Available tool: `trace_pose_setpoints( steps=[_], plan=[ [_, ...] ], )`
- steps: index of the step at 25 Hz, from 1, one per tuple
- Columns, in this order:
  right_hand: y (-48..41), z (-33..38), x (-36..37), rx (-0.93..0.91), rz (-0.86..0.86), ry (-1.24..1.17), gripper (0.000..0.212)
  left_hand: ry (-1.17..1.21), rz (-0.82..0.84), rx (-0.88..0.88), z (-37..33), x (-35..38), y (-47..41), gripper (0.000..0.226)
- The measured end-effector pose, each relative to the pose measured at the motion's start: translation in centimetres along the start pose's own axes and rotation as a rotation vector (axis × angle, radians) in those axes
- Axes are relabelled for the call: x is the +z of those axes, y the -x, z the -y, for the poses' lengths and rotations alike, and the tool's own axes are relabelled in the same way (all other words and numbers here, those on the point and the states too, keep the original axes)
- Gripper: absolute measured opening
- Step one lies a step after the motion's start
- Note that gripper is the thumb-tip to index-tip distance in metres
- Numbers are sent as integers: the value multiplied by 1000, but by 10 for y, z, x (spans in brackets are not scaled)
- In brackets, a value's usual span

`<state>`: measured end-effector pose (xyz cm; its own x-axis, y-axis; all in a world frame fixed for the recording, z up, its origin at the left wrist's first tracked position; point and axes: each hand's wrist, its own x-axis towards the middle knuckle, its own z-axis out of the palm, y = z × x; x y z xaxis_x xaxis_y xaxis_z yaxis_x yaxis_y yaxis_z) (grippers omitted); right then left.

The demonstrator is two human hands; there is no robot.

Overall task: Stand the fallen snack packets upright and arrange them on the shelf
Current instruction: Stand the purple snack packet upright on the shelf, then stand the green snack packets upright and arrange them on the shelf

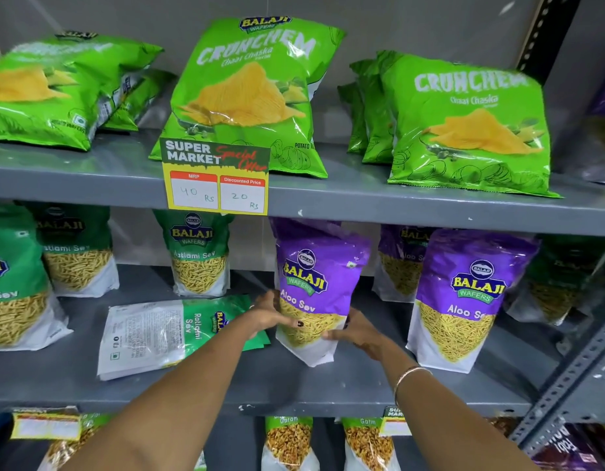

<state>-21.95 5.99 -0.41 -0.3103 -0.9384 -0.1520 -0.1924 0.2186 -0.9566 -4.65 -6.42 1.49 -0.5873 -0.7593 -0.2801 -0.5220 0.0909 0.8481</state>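
A purple Aloo Sev packet (319, 277) stands upright, slightly tilted, at the middle of the grey middle shelf (260, 385). My left hand (268, 314) grips its left lower edge and my right hand (357, 331) grips its right lower edge. A green Ratlami Sev packet (165, 334) lies flat on its face just left of my left hand, its back label up. A second purple Aloo Sev packet (464, 300) stands upright to the right. Upright green Ratlami Sev packets (200, 256) stand behind and at the left.
The upper shelf holds green Crunchem chip bags (250, 93), some leaning. A yellow price tag (217, 178) hangs from its front edge. A perforated metal upright (566, 379) borders the right side. The lower shelf holds Garam packets (289, 443).
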Motion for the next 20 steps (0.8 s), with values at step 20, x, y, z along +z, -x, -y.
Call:
trace_pose_setpoints(
  steps=[20],
  plan=[
    [-14,15,-24,265,299,187,40,-16,-99,-16,4,-7,16,61]
  ],
)
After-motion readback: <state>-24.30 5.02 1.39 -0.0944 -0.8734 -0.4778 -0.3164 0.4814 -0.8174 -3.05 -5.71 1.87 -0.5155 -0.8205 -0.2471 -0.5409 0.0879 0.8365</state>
